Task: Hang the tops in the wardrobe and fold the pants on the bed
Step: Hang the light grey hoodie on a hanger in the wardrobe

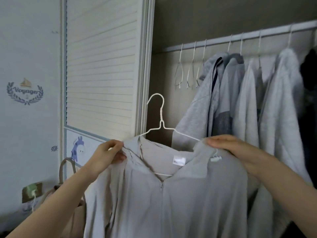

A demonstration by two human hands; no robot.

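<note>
Two hands held up one grey top (pixel 171 200) on a white wire hanger (pixel 162 117), in front of the open wardrobe. At the left, the left hand (pixel 109 153) pinched the collar between thumb and fingers. The right hand (pixel 229 145) gripped the other shoulder with fingers curled over the cloth. Further right, three empty hangers (pixel 190 66) and several grey tops (pixel 248 103) hung on the rail (pixel 214 42).

Head-worn view, close, facing wardrobe (pixel 223 40)
</note>
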